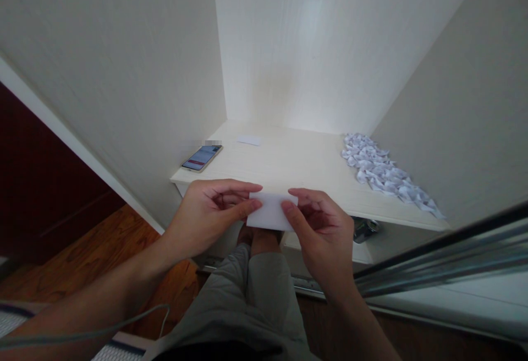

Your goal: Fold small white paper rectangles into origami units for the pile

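A small white rectangular piece of paper [271, 213] is stretched between my two hands, just in front of the shelf's front edge. My left hand [220, 207] pinches its left side between thumb and fingers. On the opposite side, my right hand [319, 223] grips the paper the same way, with the thumb on the near face. The fingers behind the paper are partly hidden. Another white paper slip [248, 140] lies flat toward the back of the white shelf [292, 157].
At the shelf's left edge lies a phone [202, 158] with its screen lit. Many folded or crumpled white paper pieces [383, 168] are heaped along the right side. A dark shiny object [365, 229] sits in the compartment below. A cable [124, 325] crosses at lower left.
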Available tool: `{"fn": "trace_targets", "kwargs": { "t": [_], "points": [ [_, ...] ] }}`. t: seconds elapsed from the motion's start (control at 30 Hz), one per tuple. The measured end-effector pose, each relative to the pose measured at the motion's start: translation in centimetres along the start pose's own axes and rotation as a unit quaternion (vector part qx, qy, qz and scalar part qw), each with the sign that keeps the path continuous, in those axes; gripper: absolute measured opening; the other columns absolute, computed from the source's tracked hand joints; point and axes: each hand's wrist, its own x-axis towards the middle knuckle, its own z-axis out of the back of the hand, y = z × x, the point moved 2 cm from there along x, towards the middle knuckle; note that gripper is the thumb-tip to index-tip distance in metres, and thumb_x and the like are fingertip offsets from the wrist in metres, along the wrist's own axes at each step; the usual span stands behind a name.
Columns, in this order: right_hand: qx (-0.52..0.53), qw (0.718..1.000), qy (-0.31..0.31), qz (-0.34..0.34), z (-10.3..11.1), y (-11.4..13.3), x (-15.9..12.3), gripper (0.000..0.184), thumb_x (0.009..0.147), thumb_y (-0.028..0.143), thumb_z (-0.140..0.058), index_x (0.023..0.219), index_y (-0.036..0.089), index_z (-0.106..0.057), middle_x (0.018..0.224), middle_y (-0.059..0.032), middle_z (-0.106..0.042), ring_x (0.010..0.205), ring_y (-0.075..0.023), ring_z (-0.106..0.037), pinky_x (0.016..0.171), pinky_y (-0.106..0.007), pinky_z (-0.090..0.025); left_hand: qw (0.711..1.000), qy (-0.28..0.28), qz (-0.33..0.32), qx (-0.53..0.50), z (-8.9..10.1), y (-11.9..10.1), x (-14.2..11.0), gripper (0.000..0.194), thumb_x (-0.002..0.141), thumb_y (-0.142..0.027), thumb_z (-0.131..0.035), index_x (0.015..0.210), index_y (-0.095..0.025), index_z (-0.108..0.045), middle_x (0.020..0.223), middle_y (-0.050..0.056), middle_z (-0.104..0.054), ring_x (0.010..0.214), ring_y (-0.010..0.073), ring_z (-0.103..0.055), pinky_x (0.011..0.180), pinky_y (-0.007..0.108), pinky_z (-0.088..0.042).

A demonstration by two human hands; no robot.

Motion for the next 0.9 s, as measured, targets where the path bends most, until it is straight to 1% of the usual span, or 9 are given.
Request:
{"fn": "trace_targets", "kwargs": {
  "t": [0.1, 0.3, 0.43, 0.67, 0.9],
  "points": [
    [0.003, 1.000, 0.000, 0.006, 0.1, 0.3, 0.1, 0.011, 0.083, 0.022, -0.080, 0.094, 0.025, -0.079, 0.071, 0.0023, -0.065, 0.062, -0.0112, -0.060, 0.055, -0.022, -0.052, 1.000, 0.000, 0.001, 0.010, -0.1, -0.6, -0.1, 0.016, 0.072, -0.020, -0.089, 0.087, -0.020, -0.086, 0.076, 0.003, -0.082, 0.064, 0.0173, -0.077, 0.058, 0.023, -0.065],
    [0.012, 1.000, 0.011, 0.015, 0.1, 0.8, 0.1, 0.013, 0.082, 0.018, -0.080, 0.092, 0.027, -0.080, 0.072, 0.0029, -0.067, 0.063, -0.0101, -0.061, 0.057, -0.020, -0.053, 1.000, 0.012, -0.012, 0.003, -0.1, -1.4, -0.3, 0.018, 0.074, -0.009, -0.085, 0.086, -0.022, -0.085, 0.075, 0.000, -0.082, 0.064, 0.0131, -0.078, 0.057, 0.015, -0.063],
    [0.012, 1.000, 0.015, 0.013, 0.2, 0.9, 0.1, 0.012, 0.083, 0.017, -0.080, 0.091, 0.027, -0.080, 0.071, 0.0027, -0.068, 0.063, -0.0101, -0.061, 0.056, -0.020, -0.052, 1.000, 0.016, -0.020, -0.011, -0.1, -1.5, -0.2, 0.018, 0.074, -0.009, -0.085, 0.086, -0.022, -0.085, 0.076, 0.000, -0.083, 0.066, 0.0120, -0.078, 0.059, 0.012, -0.062],
    [0.007, 1.000, 0.018, 0.024, 0.2, 1.0, 0.3, 0.014, 0.083, 0.016, -0.079, 0.091, 0.027, -0.080, 0.074, 0.0024, -0.070, 0.064, -0.0103, -0.063, 0.058, -0.020, -0.053, 1.000, 0.006, -0.018, -0.023, 0.1, -1.5, -0.2, 0.015, 0.074, -0.011, -0.087, 0.085, -0.021, -0.084, 0.078, 0.000, -0.083, 0.068, 0.0124, -0.079, 0.062, 0.013, -0.063],
    [-0.021, 0.998, 0.033, 0.050, 0.5, 1.6, 0.5, 0.019, 0.082, 0.012, -0.078, 0.092, 0.028, -0.081, 0.071, 0.0038, -0.069, 0.062, -0.0096, -0.062, 0.056, -0.020, -0.052, 1.000, 0.007, -0.024, -0.015, 0.0, -2.2, -0.5, 0.015, 0.073, -0.007, -0.086, 0.079, -0.021, -0.083, 0.072, -0.002, -0.081, 0.064, 0.0116, -0.078, 0.059, 0.011, -0.061]
  ]
}}
